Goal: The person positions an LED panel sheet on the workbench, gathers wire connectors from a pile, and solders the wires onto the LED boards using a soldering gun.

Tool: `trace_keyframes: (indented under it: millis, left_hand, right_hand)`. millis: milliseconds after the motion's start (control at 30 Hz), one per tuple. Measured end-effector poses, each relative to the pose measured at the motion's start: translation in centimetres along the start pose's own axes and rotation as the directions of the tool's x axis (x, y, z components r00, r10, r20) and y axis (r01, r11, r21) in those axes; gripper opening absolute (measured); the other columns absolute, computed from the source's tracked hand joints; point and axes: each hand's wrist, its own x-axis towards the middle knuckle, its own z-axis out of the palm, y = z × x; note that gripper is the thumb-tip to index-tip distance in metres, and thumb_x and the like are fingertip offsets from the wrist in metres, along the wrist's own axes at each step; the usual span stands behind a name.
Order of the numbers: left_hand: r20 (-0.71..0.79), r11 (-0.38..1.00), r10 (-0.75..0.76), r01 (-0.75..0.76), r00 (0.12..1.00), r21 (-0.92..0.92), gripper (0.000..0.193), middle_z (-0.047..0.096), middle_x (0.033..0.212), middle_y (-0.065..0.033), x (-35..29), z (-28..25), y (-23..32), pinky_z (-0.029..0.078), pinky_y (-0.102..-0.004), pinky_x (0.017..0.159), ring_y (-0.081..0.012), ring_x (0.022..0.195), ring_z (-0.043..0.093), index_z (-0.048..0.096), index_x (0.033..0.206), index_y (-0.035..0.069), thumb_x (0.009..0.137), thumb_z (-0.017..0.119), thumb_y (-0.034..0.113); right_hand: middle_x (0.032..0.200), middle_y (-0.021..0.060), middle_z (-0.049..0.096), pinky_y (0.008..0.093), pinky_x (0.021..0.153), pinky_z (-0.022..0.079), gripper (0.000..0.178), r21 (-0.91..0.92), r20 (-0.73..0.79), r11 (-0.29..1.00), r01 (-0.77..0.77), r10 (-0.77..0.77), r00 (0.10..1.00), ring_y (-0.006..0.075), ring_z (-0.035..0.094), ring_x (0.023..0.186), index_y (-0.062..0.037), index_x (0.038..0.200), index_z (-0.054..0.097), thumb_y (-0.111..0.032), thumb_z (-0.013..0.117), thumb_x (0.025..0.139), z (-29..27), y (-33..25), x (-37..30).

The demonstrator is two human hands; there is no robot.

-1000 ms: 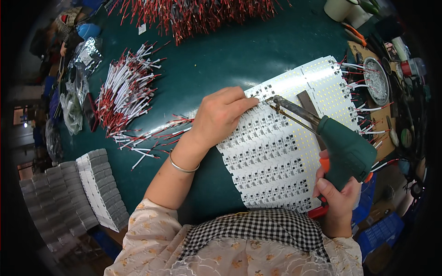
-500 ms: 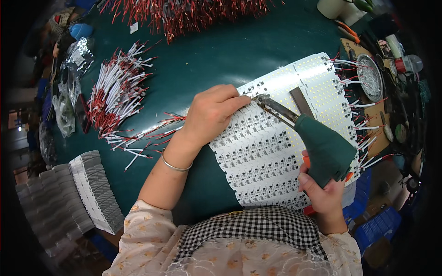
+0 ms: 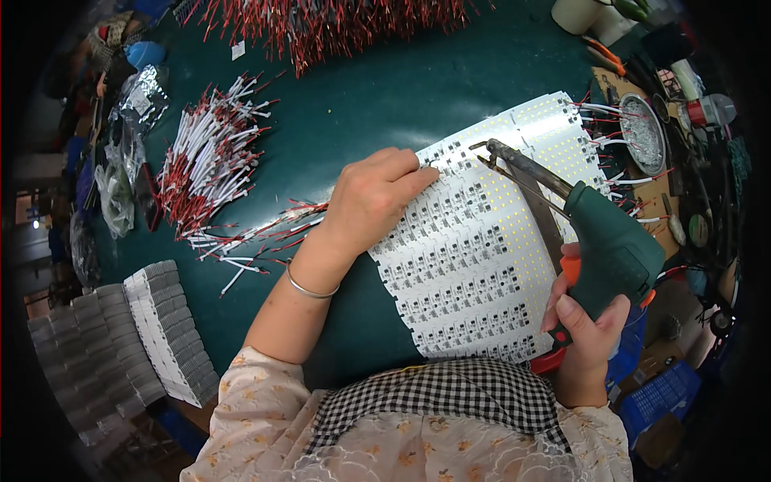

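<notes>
My right hand [image 3: 593, 333] is wrapped round a green soldering gun [image 3: 617, 249] with an orange trigger. The gun's dark tip hangs over a sheet of white LED circuit boards [image 3: 462, 257], to the right of my left fingers and apart from them. My left hand [image 3: 373, 197] is closed at the sheet's upper left edge, its thumb and index finger together at the board; whatever lies between them is hidden. Red and white wires [image 3: 281, 229] lie just left of that hand. Across the boards rests a dark flat bar [image 3: 546, 221], partly behind the gun.
A heap of red and white wires [image 3: 213, 149] lies at left, with a larger wire bundle [image 3: 337, 28] at the far edge. Stacked white strips [image 3: 165, 333] stand at lower left. At right are a metal bowl [image 3: 642, 135], orange-handled pliers [image 3: 606, 56] and blue baskets [image 3: 658, 402].
My right hand has drawn the soldering gun right, lifting its tip away from my left fingertips. My left hand stays almost in place at the board's edge.
</notes>
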Motion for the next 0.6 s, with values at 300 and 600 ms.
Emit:
trace_keyframes:
  millis: [300,600]
  left_hand:
    - [0.076,0.937,-0.293,0.271,0.953,0.219,0.027,0.063,0.076,-0.0084,-2.4,-6.2,1.0,0.050,-0.0339,0.059,-0.0250,0.066,0.062,0.069,0.093,0.004,0.069,0.066,-0.006]
    - [-0.289,0.580,-0.657,0.712,0.696,0.395,0.016,0.065,0.077,-0.0108,-13.0,-19.9,1.3,0.050,-0.0373,0.063,-0.0291,0.071,0.064,0.070,0.088,0.004,0.075,0.065,-0.004]
  right_hand:
    - [0.071,0.0124,0.058,0.0241,0.039,0.042,0.064,-0.011,-0.014,0.997,0.075,-0.076,0.997,0.0138,0.051,0.044,0.0143,0.123,0.041,-0.014,0.072,0.074,-0.6,0.2,0.2]
    - [0.070,0.0116,0.054,0.0250,0.041,0.044,0.064,0.011,0.082,0.997,0.083,-0.083,0.993,0.0126,0.048,0.044,0.0134,0.131,0.032,-0.011,0.063,0.081,-1.9,0.1,0.7]
